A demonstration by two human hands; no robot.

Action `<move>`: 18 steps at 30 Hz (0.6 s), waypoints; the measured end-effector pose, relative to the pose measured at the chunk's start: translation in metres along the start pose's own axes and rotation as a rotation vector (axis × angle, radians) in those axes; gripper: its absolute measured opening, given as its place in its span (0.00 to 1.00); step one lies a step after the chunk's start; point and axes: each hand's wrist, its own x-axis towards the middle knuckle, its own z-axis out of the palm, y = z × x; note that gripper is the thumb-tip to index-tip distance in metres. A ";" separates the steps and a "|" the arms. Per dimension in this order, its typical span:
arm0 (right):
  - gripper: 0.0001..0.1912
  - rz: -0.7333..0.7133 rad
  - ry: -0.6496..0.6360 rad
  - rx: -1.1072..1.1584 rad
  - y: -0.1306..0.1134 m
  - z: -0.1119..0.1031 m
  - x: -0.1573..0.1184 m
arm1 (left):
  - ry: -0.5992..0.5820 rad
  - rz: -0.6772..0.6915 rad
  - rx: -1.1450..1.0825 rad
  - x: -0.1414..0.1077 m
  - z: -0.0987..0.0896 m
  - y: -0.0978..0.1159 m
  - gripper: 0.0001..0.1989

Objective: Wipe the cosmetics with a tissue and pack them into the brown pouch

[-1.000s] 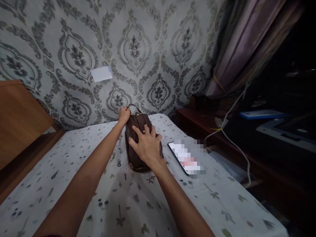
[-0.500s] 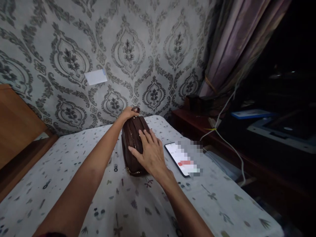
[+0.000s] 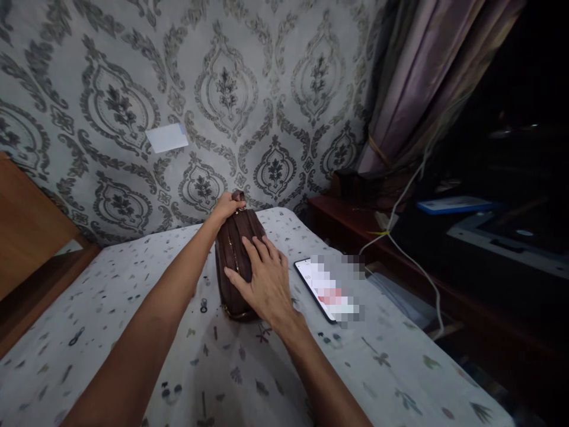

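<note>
A dark brown zipped handbag (image 3: 231,261) stands on a white patterned bedsheet, its long side pointing away from me. At its far end my left hand (image 3: 226,207) is closed around the base of the bag's strap (image 3: 239,196), and a short loop shows above the fingers. My right hand (image 3: 267,276) lies over the bag's top and right side, fingers spread and thumb near the zipper. Part of the bag is covered by this hand. To the right, a phone (image 3: 306,279) lies face up with its screen lit and partly blurred out.
The patterned sheet (image 3: 231,373) covers the surface under the bag. A wooden board (image 3: 31,225) stands at left. A papered wall (image 3: 226,89) rises behind. At right are a dark red ledge (image 3: 342,219), a white cable (image 3: 418,267) and a curtain (image 3: 413,77).
The whole view has shifted slightly, so most things sit a little further left. The strap loop has turned a bit in my left hand. My right hand stays on the bag.
</note>
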 end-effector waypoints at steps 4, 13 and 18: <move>0.36 0.006 0.014 -0.002 0.000 0.002 0.001 | -0.003 0.103 -0.098 -0.005 -0.001 -0.001 0.09; 0.35 -0.012 0.030 -0.023 0.002 0.002 0.001 | -0.109 0.109 -0.133 -0.011 -0.024 -0.005 0.12; 0.34 -0.020 0.057 0.001 0.005 0.005 0.000 | -0.037 0.083 -0.045 -0.017 -0.045 -0.025 0.12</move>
